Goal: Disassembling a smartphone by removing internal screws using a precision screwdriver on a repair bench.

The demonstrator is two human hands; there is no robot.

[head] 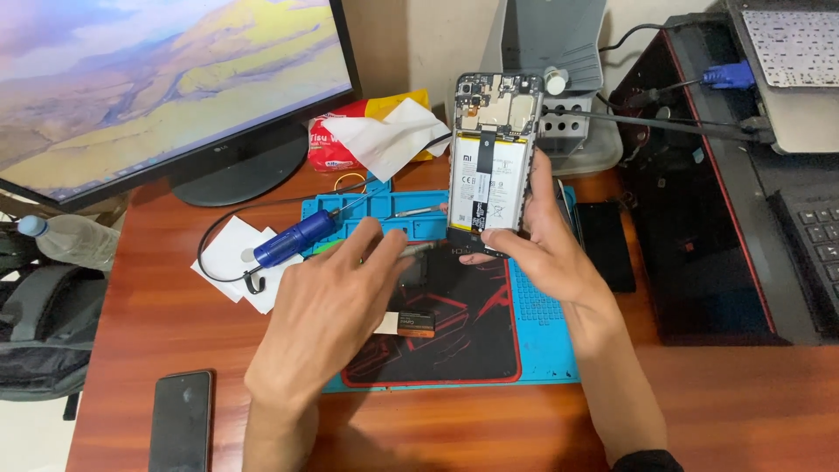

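Head cam view, looking down at a wooden tabletop with a blue repair mat in the middle and a black-and-red pad lying on it.

The right hand has its grip closed around an opened phone, held upright above the mat's far edge, back cover off, so the battery and the board on top are facing the camera. Fingers wrap the right edge and the thumb sits under the bottom edge.

The left hand is palm down over the mat's left side, fingers spread and reaching toward a thin metal tool at its fingertips. Whether the grip has actually closed on it, can't tell, the fingers hide that part. A small black-and-tan box sits on the pad just right of that hand.

Other stuff around: a blue electric screwdriver with a black cord lying on white paper squares left of the mat, a tissue pack behind it, a monitor at top left, a water bottle at the left edge, a dark phone face up near the bottom left, another black slab just right of the mat, and a laptop on the right.
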